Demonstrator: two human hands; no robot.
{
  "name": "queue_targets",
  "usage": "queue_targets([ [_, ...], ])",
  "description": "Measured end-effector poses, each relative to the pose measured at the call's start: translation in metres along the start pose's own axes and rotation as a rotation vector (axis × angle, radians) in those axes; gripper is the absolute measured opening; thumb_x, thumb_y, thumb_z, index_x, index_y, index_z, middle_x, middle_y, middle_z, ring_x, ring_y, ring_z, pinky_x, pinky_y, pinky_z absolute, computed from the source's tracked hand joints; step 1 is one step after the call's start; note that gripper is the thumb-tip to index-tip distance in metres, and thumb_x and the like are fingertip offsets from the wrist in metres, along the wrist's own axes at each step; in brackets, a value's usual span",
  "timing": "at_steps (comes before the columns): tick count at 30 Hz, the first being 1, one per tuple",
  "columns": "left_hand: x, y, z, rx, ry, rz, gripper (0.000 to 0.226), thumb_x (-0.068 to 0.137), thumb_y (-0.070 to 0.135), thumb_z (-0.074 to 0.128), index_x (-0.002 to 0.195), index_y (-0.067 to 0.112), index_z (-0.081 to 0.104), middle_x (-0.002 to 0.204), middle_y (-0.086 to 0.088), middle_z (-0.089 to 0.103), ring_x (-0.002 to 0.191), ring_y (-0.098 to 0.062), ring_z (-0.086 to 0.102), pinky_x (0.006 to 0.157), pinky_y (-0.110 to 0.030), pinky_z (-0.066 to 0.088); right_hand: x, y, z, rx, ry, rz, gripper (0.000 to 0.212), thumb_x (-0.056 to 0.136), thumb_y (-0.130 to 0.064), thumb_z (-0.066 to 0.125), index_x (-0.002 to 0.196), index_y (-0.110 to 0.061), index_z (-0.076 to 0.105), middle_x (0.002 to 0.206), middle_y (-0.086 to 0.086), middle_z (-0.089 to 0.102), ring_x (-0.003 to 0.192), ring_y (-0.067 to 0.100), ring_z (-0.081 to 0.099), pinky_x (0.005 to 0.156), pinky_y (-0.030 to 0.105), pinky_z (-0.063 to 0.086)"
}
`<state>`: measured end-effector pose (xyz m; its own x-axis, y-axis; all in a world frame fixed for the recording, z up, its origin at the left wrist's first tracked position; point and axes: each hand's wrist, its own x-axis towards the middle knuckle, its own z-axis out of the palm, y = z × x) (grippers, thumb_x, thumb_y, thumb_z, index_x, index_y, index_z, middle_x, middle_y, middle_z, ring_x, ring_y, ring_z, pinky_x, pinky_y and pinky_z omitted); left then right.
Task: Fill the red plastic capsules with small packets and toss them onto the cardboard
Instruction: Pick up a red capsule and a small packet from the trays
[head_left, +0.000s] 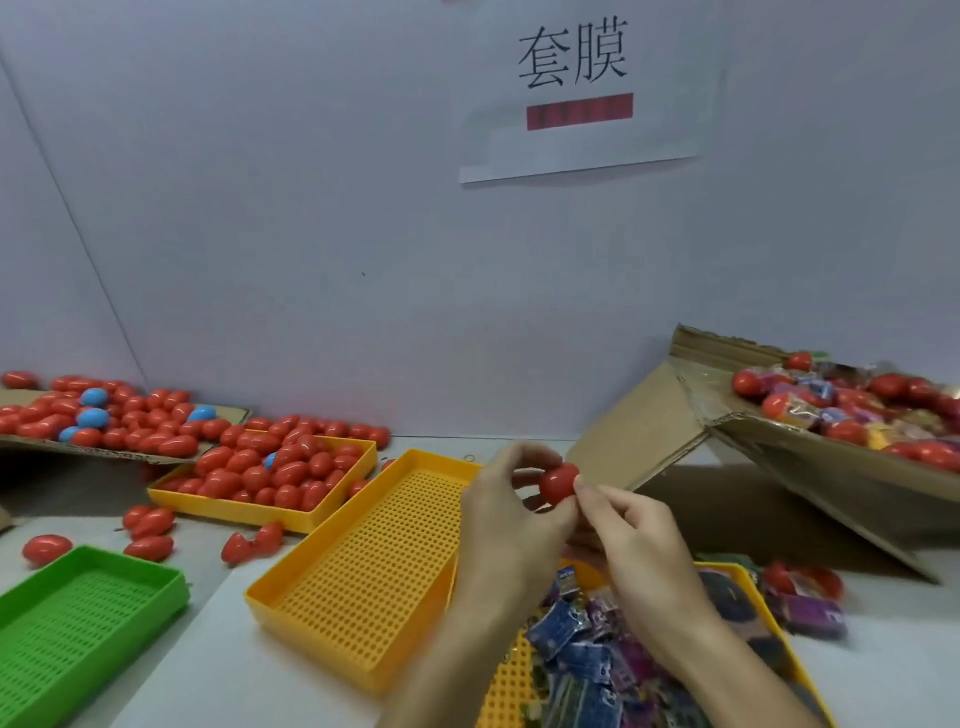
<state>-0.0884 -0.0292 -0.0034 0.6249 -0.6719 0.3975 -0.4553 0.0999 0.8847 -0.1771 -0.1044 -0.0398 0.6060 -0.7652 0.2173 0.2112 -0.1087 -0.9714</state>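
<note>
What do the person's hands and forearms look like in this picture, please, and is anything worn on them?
Both are bare. The left hand and the right hand carry no gloves, and no rings, watch or bracelet show on the sides facing the camera. No sleeve is in view: the forearms run bare to the bottom edge of the picture. The fingernails look short and unpainted, though the picture is soft.
</note>
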Motion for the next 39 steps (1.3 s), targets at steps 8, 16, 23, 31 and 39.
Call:
queue_targets([
  [8, -0.008, -0.014, -0.022, -0.084, -0.088, 0.010, 0.034, 0.078, 0.006, 0.081, 0.101, 0.025, 0.065, 0.097, 0.014, 0.072, 0.094, -0.005, 0.069, 0.086, -0.033, 0.059, 0.002, 0.003, 0.002, 0.085, -0.040, 0.068, 0.031, 0.099, -0.031, 0.050, 0.101, -0.021, 0.079, 0.100, 0.009, 0.076, 0.096, 0.026, 0.072, 0.078, 0.031, 0.056],
  [16, -0.009, -0.017, -0.019, -0.150, -0.151, -0.042, 0.015, 0.089, 0.024, 0.073, 0.101, 0.025, 0.065, 0.096, 0.009, 0.072, 0.089, -0.003, 0.070, 0.071, -0.015, 0.055, -0.003, -0.002, 0.003, -0.157, -0.095, -0.099, 0.029, 0.098, -0.037, 0.050, 0.109, -0.032, 0.076, 0.098, 0.002, 0.076, 0.096, 0.022, 0.070, 0.086, 0.037, 0.059],
  [23, 0.004, -0.022, -0.028, -0.708, -0.007, -0.504, 0.009, 0.099, 0.006, 0.055, 0.106, 0.006, 0.061, 0.107, -0.021, 0.068, 0.087, -0.028, 0.075, 0.076, -0.035, 0.062, -0.004, -0.010, 0.001, -0.406, -0.002, -0.160, 0.023, 0.100, -0.023, 0.054, 0.109, -0.036, 0.071, 0.081, -0.021, 0.071, 0.077, -0.003, 0.064, 0.071, 0.012, 0.049],
  [31, 0.014, -0.030, -0.039, -0.858, 0.104, -0.572, 0.019, 0.093, 0.000, 0.059, 0.111, -0.005, 0.054, 0.099, -0.016, 0.060, 0.087, -0.025, 0.065, 0.067, -0.028, 0.057, -0.017, -0.023, 0.006, -1.050, -0.253, -0.074, 0.028, 0.086, -0.046, 0.071, 0.070, -0.022, 0.072, 0.062, -0.005, 0.063, 0.059, 0.006, 0.059, 0.051, 0.024, 0.048],
  [39, 0.011, -0.037, -0.031, -0.505, 0.071, -0.468, 0.034, 0.080, 0.012, 0.079, 0.109, 0.016, 0.060, 0.108, -0.012, 0.067, 0.094, -0.025, 0.071, 0.082, -0.036, 0.060, -0.023, -0.029, 0.014, -1.156, -0.409, 0.203, 0.031, 0.075, -0.054, 0.079, 0.082, -0.029, 0.063, 0.094, -0.009, 0.053, 0.085, 0.010, 0.057, 0.062, 0.023, 0.045],
])
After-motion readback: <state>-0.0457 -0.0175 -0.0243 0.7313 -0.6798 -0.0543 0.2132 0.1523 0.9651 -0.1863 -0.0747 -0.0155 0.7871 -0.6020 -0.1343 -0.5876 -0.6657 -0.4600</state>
